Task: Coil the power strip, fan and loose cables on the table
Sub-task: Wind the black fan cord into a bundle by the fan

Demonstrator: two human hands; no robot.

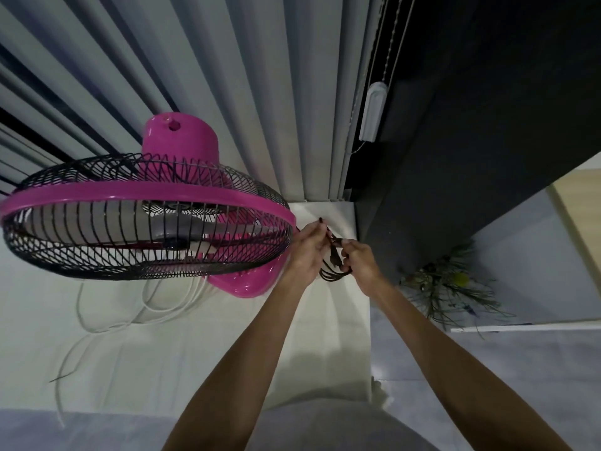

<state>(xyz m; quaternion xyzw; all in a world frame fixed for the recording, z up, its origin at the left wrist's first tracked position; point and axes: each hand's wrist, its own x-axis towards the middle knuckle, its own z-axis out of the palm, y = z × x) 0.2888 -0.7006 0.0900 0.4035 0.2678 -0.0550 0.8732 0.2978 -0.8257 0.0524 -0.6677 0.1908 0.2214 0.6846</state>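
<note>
Black cord (335,271) bunched in small loops just beside fan (146,216), above table (195,353). Left hand (309,245) pinches upper strands, right hand (359,260) grips loops; hands close together. Cord likely light, limp, springy: hold where loops cross. White cable (107,323) sprawls loose beneath fan.

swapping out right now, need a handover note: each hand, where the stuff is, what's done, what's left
Left hand: pinches the black cable at the top of its coil.
Right hand: grips the coil's loops.
Things: coil held just right of the pink fan, above the table.
Done: black cable gathered into loops.
Left: finish it; white cables lie loose by the fan. Power strip not in view.
</note>
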